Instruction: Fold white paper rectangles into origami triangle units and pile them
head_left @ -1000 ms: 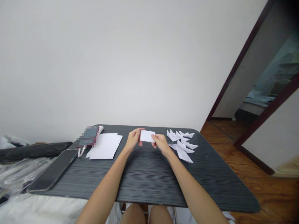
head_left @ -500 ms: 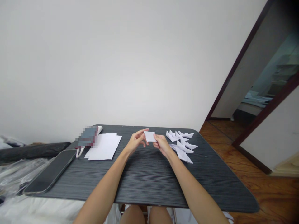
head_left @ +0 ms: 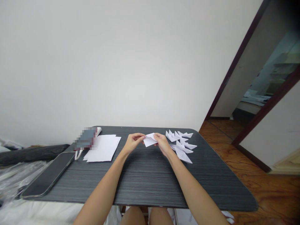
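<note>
A small folded piece of white paper (head_left: 150, 140) is held above the table between my two hands. My left hand (head_left: 134, 142) pinches its left corner between thumb and fingers. On the other side, my right hand (head_left: 162, 143) grips the right edge, thumb on top. One layer of the paper stands away from the rest, so it looks partly opened. Just right of my right hand lie several folded white paper boats (head_left: 182, 147), bunched together on the table.
The dark table (head_left: 150, 184) has rounded corners and backs onto a white wall. At its left are a stack of white paper sheets (head_left: 103, 148), a blurred-out device (head_left: 86, 138) with a white cable, and a large black phone (head_left: 49, 175) at the edge.
My left fingers, apart before, have closed on the paper's left corner. The flat folded paper has tilted and one layer has lifted. The view has shifted slightly.
</note>
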Tool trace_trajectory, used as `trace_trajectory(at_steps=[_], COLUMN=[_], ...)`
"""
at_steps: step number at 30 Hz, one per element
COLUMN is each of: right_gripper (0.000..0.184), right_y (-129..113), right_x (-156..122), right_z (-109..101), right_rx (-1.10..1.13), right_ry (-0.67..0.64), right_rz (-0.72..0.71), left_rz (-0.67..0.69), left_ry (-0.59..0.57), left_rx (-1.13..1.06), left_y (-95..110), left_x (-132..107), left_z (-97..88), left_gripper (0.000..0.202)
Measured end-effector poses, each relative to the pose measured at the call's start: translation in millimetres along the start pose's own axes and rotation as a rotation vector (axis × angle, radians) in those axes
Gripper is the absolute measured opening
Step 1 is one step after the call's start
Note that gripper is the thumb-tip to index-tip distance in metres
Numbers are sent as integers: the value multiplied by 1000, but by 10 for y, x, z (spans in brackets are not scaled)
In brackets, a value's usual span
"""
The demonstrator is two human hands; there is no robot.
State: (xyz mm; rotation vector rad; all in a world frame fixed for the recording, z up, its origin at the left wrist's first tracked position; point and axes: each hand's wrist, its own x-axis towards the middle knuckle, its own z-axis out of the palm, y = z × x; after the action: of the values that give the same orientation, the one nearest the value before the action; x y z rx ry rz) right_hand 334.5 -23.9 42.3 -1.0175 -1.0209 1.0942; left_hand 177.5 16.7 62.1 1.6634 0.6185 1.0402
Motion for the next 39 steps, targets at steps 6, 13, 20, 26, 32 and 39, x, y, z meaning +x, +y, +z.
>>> trace_trajectory(at_steps=[6, 13, 20, 26, 32, 39], right_gripper=[38, 20, 24, 25, 23, 22], right_y=[-148, -8, 36, 19, 52, 44], right_x=[-62, 31, 43, 24, 34, 27], right_z=[-23, -57, -38, -12, -13, 24], right_rx=[-302, -378, -27, 55, 101, 57], right_ry=[-137, 45, 37, 19, 7, 13], right_rz=[-278, -328, -190, -200, -195, -216], left_rz=[59, 110, 59, 26, -22, 53], left_ry=[80, 124, 143, 166, 167, 159], left_rx=[128, 223, 140, 90, -45, 184], left_y=[-69, -97, -128, -106, -109, -121], left_x=[3, -22, -29, -20, -7, -10], left_z=[-17, 60, 111, 116, 121, 124], left_gripper=[24, 24, 36, 39, 35, 32])
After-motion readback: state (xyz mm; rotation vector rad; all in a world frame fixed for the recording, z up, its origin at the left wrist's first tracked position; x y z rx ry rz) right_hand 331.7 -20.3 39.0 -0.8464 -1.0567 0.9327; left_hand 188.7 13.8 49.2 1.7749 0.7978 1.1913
